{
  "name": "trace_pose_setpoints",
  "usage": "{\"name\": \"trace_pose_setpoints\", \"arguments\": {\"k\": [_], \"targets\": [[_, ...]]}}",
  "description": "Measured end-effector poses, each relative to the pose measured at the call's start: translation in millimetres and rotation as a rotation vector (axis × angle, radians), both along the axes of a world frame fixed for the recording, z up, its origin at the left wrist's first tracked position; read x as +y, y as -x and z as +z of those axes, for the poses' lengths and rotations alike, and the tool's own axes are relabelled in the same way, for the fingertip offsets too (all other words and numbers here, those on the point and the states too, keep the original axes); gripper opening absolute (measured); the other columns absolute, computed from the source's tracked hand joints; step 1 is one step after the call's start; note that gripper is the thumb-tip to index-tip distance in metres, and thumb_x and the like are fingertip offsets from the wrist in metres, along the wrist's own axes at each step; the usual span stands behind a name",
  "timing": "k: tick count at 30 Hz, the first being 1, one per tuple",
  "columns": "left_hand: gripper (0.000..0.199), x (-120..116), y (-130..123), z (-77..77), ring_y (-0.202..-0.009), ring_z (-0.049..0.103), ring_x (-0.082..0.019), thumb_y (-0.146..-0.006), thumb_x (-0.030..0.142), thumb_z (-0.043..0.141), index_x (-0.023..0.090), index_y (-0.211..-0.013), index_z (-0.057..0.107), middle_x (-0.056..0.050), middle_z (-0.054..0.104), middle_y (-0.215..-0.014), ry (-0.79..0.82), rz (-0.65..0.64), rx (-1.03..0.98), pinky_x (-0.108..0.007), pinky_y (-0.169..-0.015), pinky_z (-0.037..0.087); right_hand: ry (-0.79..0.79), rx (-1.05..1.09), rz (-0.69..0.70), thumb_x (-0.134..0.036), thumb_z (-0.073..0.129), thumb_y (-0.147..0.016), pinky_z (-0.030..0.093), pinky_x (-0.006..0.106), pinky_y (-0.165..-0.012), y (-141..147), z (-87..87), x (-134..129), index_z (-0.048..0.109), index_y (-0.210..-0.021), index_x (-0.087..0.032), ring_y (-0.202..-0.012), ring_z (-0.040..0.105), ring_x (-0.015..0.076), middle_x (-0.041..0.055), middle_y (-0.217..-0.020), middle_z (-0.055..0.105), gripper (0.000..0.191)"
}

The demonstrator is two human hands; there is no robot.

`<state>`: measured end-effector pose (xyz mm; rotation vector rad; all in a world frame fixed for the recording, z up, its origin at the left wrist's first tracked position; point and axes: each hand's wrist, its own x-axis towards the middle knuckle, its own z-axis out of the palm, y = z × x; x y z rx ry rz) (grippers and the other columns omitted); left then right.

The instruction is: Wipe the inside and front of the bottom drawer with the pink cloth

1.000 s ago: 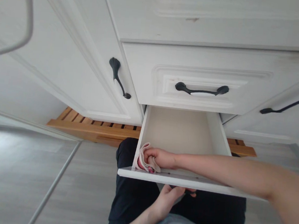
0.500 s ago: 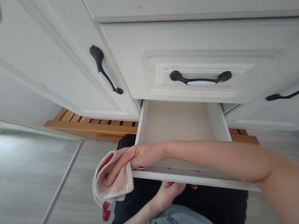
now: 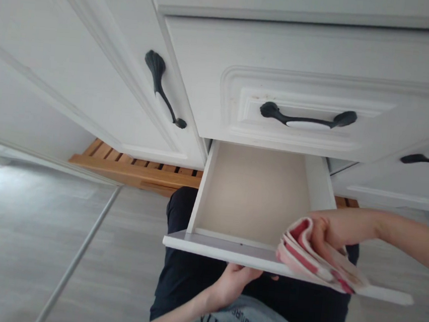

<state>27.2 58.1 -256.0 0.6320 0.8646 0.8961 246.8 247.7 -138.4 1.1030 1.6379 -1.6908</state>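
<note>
The white drawer (image 3: pixel 260 196) is pulled out, its pale bottom bare. My right hand (image 3: pixel 328 235) grips a folded red-and-white cloth (image 3: pixel 304 255), which lies over the top edge of the drawer front (image 3: pixel 221 253) towards its right end. Below that edge, my left hand (image 3: pixel 235 284) is closed at the outer side of the drawer front, around its dark handle; the front hides most of the handle and some fingers.
Above is a shut drawer with a black handle (image 3: pixel 307 119). Cabinet doors with black handles (image 3: pixel 164 88) flank it. A slatted wooden platform (image 3: pixel 137 171) runs under the cabinets. My legs (image 3: pixel 176 279) are beneath the open drawer, over a grey floor (image 3: pixel 121 263).
My right hand has carried the cloth along the drawer front's edge from its left end to its right end. My left hand stays at the front. The view has shifted slightly.
</note>
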Motion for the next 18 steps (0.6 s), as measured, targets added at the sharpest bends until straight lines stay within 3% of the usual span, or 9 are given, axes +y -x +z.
{"name": "trace_pose_setpoints", "arguments": {"k": [3, 5, 7, 10, 13, 15, 18], "targets": [[0.035, 0.8, 0.0, 3.3, -0.102, 0.071, -0.029, -0.092, 0.043, 0.065, 0.013, -0.096, 0.083, -0.012, 0.081, -0.098, -0.018, 0.006, -0.052, -0.042, -0.102, 0.049, 0.226, -0.097, 0.075, 0.006, 0.051, -0.058, 0.024, 0.023, -0.039, -17.6, 19.4, 19.0, 0.074, -0.056, -0.015, -0.041, 0.037, 0.0058, -0.0012, -0.056, 0.057, 0.032], [0.033, -0.3, -0.5, 0.9, -0.104, 0.071, -0.028, -0.094, 0.040, 0.063, 0.014, -0.098, 0.083, -0.011, 0.081, -0.100, -0.002, 0.016, -0.055, -0.043, -0.104, 0.049, 0.246, 0.027, 0.111, 0.008, 0.047, -0.056, 0.033, 0.021, -0.046, -3.5, 23.4, 31.3, 0.073, -0.056, -0.015, -0.047, 0.045, 0.0067, -0.0010, -0.060, 0.059, 0.035], [0.032, -1.4, -1.0, -1.9, -0.103, 0.071, -0.028, -0.095, 0.038, 0.061, 0.014, -0.098, 0.082, -0.011, 0.081, -0.100, 0.000, 0.015, -0.035, -0.043, -0.105, 0.049, 0.141, 0.267, 0.121, 0.009, 0.043, -0.058, 0.046, 0.022, -0.066, 31.5, 16.6, 39.9, 0.077, -0.067, -0.015, -0.067, 0.060, 0.0098, 0.0014, -0.075, 0.069, 0.043], [0.032, -2.0, -0.9, -3.4, -0.102, 0.071, -0.028, -0.096, 0.038, 0.060, 0.014, -0.095, 0.083, -0.010, 0.081, -0.099, 0.009, -0.001, -0.007, -0.042, -0.105, 0.049, -0.293, 0.572, 0.084, 0.009, 0.043, -0.069, 0.047, 0.028, -0.090, 107.0, -15.0, 37.9, 0.078, -0.085, -0.017, -0.092, 0.065, 0.0141, 0.0024, -0.099, 0.074, 0.046], [0.031, -1.9, -0.9, -3.0, -0.101, 0.071, -0.028, -0.093, 0.039, 0.063, 0.015, -0.090, 0.083, -0.009, 0.081, -0.095, 0.031, 0.011, 0.013, -0.041, -0.105, 0.049, -0.635, 0.627, 0.050, -0.001, 0.054, -0.081, 0.047, 0.029, -0.085, 173.1, -57.8, 15.3, 0.073, -0.093, -0.015, -0.097, 0.064, 0.0197, 0.0080, -0.113, 0.071, 0.027], [0.031, -1.3, -1.1, -2.6, -0.099, 0.071, -0.028, -0.091, 0.042, 0.066, 0.015, -0.089, 0.082, -0.008, 0.081, -0.092, 0.043, 0.024, 0.025, -0.042, -0.104, 0.049, -0.731, 0.495, 0.110, -0.009, 0.063, -0.083, 0.045, 0.029, -0.072, 193.6, -80.4, -3.5, 0.068, -0.106, -0.011, -0.088, 0.064, 0.0211, 0.0141, -0.115, 0.069, 0.024], [0.038, 1.1, -1.1, -0.9, -0.098, 0.071, -0.029, -0.087, 0.051, 0.069, 0.015, -0.086, 0.082, -0.009, 0.081, -0.093, 0.087, 0.010, 0.027, -0.045, -0.104, 0.051, -0.678, 0.442, 0.196, -0.024, 0.066, -0.087, 0.037, 0.027, -0.061, 186.1, -95.8, -21.1, 0.058, -0.129, -0.014, -0.079, 0.063, 0.0198, 0.0123, -0.109, 0.071, 0.044]]}}
